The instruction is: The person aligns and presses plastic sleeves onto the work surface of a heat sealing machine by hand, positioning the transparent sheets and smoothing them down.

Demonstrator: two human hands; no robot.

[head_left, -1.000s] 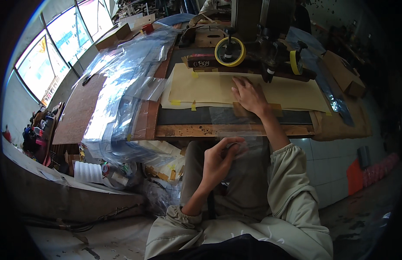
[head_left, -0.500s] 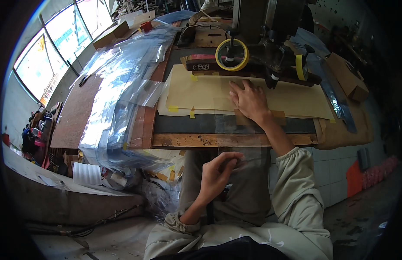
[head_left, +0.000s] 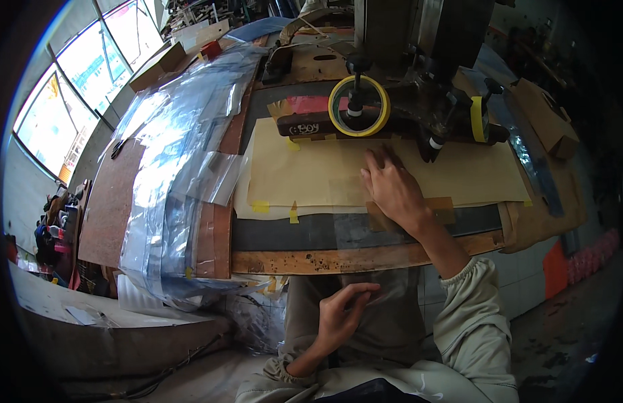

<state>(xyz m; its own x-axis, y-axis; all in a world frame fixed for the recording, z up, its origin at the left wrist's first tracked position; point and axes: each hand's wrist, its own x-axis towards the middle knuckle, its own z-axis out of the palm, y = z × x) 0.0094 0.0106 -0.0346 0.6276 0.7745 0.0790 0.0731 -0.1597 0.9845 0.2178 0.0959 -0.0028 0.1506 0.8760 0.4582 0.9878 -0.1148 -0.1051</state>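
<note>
A strip of clear plastic film (head_left: 350, 228) lies over the front of the cream-coloured sheets (head_left: 291, 171) and hangs past the table's wooden front edge. My right hand (head_left: 395, 195) rests on the film and sheets, palm down with fingers stretched out, just in front of the machine's dark bar (head_left: 305, 126). Below the front edge, over my lap, my left hand (head_left: 343, 312) pinches the near end of the film between thumb and fingers. Brown tape (head_left: 439, 209) shows beside my right wrist, and small yellow tape pieces (head_left: 260, 206) mark the sheets' front edge.
The machine's column (head_left: 385, 40) rises behind the bar. Yellow tape rolls (head_left: 334, 121) hang on its knobs. Layered clear plastic sheets (head_left: 170, 161) cover the table's left part, with scissors (head_left: 117, 149) beside them. Brown paper (head_left: 543, 225) and an open carton (head_left: 543, 117) are at the right.
The whole table sits lower in the picture, as my view has tilted up a little. Both hands keep nearly the same places relative to the sheets and the table edge.
</note>
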